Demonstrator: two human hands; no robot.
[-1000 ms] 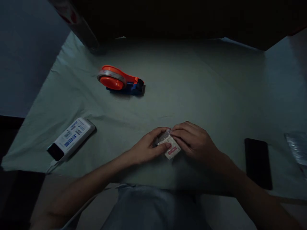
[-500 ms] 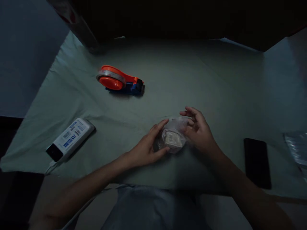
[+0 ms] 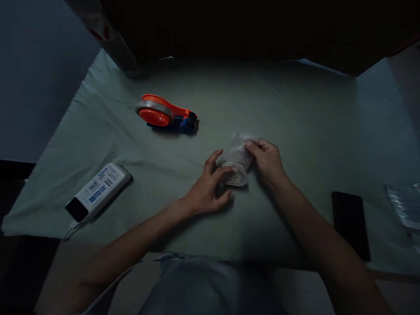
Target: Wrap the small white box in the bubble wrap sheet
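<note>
A small item in translucent plastic wrap [image 3: 236,176], perhaps bubble wrap, lies on the green cloth in front of me. My right hand [image 3: 267,159] pinches the edge of the wrap's loose upper flap between thumb and fingers, and the flap extends away from me. On the other side, my left hand [image 3: 210,186] has its fingers apart, with one fingertip reaching over the wrapped item. Dim light and the layers of plastic hide what the item is.
An orange and blue tape dispenser [image 3: 167,114] sits at the upper left. A white labelled power bank or similar device [image 3: 100,190] with a cable lies at left. A black phone-like slab [image 3: 350,225] and clear plastic packaging [image 3: 405,205] are at right. A dark box [image 3: 246,30] stands behind.
The wrapped item has moved slightly away from me, its flap now extended. My right hand has closed on the flap, and my left fingers have loosened from the item's side.
</note>
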